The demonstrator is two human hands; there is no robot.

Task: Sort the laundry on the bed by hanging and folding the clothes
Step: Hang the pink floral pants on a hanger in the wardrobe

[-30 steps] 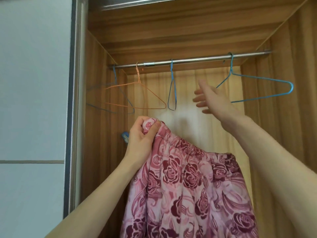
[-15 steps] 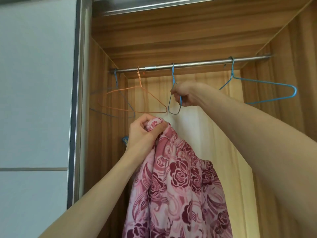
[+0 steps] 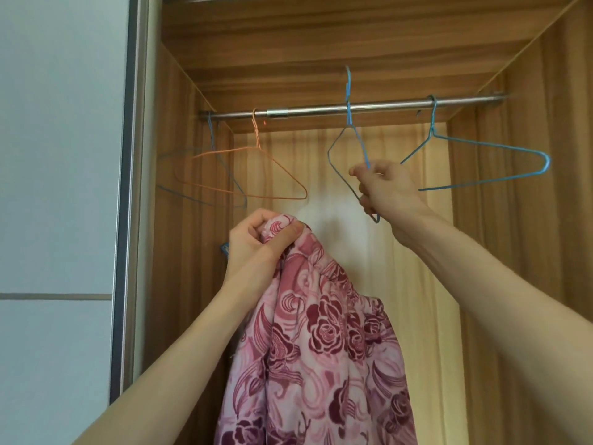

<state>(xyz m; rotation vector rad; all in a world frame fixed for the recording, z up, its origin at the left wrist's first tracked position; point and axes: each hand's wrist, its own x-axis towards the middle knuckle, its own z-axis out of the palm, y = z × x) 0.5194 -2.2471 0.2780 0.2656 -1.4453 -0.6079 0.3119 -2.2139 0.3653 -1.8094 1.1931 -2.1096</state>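
Observation:
A pink garment with dark red roses (image 3: 321, 348) hangs down in front of the open wardrobe, bunched at its top in my left hand (image 3: 256, 242). My right hand (image 3: 385, 187) grips a blue wire hanger (image 3: 348, 123). That hanger's hook stands above the metal rail (image 3: 321, 109), lifted clear of it. The hanger sits to the right of and a little above the garment, apart from it.
On the rail hang an orange wire hanger (image 3: 256, 175), a blue one (image 3: 211, 175) at the far left and another blue one (image 3: 481, 168) at the right. Wooden wardrobe walls (image 3: 529, 220) close in both sides. A pale sliding door (image 3: 61, 187) stands left.
My right hand reached left, closed on the middle blue hanger, then raised it so its hook rose above the rail. The left hand kept holding the garment.

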